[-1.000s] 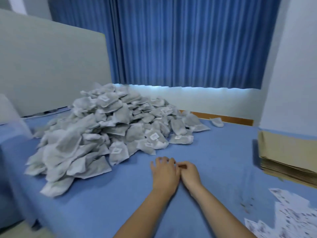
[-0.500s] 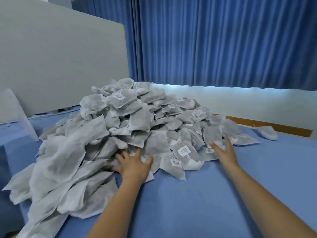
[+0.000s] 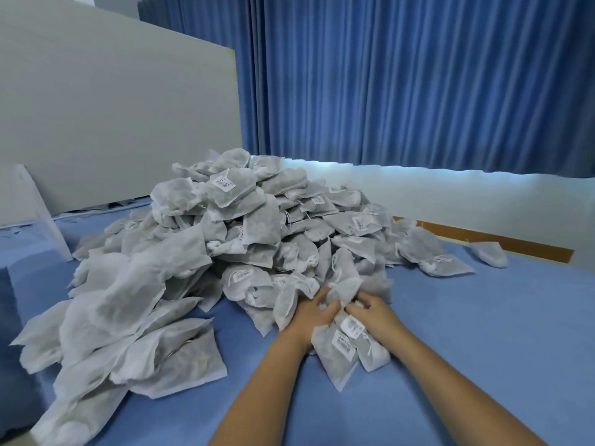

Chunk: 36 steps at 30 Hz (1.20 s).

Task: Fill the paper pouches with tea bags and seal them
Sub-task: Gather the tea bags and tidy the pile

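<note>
left hand: fingers curled round bunch of tea bags | right hand: fingers curled on same bunch | bunch: near edge of tea bag pile

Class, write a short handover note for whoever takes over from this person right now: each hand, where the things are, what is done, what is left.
Left hand grips a bunch of tea bags at the near edge of the pile.
Right hand grips the same bunch from the other side.
One stray tea bag lies apart, far right on the blue cloth.
Done: no pouch in view, none seen filled or sealed.
Left: lift the bunch, fill pouches, seal them.
</note>
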{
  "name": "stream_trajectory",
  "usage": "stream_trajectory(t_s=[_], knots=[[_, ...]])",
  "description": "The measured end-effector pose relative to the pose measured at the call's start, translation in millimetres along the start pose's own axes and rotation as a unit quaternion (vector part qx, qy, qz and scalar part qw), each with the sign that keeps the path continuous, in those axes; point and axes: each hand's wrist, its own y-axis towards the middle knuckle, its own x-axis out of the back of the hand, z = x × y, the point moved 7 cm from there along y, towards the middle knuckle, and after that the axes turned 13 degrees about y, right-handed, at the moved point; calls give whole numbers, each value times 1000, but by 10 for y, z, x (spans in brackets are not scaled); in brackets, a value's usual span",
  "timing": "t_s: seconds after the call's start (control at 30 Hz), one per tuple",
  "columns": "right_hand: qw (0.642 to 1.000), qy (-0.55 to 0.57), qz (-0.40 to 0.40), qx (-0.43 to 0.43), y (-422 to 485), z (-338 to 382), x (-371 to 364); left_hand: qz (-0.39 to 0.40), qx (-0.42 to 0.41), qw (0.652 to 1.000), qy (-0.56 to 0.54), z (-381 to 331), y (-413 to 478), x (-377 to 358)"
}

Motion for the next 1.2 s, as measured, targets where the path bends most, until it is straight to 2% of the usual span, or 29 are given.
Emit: stream_trajectory(t_s=[0.17,0.23,0.3,0.4,0.5,0.57,0.63,0.73,0.8,0.9,1.0,1.03,1.1,1.2], knots=[[998,28,-59,-12,-805,-8,448,55,-53,997,25,-427,-626,-339],[998,20,-62,-20,-1070,21,582,57,-110,982,145,-652,-837,-377],[998,-12,-56,-35,-1237,84,691,53,-165,948,268,-904,-1000,-342],[998,-5,-37,-47,-1308,206,702,1,-200,901,385,-1147,-1170,-174],[997,39,-46,-44,-1251,336,520,-75,-199,885,415,-1193,-1304,125],[998,25,-43,-24,-1173,360,319,-108,-192,865,450,-1108,-1360,313],[998,-52,-37,-24,-1134,341,82,-155,-170,833,504,-935,-1407,535],[979,-193,-46,-33,-1104,253,-152,-268,-33,801,534,-482,-1480,1081],[969,-235,-58,-41,-1056,233,-201,-306,77,790,525,-89,-1543,1510],[962,-264,-67,-30,-991,265,-224,-316,245,792,462,601,-1675,2032],[963,-260,-65,-10,-930,273,-262,-256,376,833,314,1250,-1760,2175],[966,-250,-67,-7,-899,258,-272,-227,381,851,282,1353,-1710,2111],[968,-240,-78,-6,-841,260,-279,-185,332,884,271,1319,-1529,1890],[973,-210,-93,9,-824,330,-292,-217,215,934,183,984,-1335,1427]])
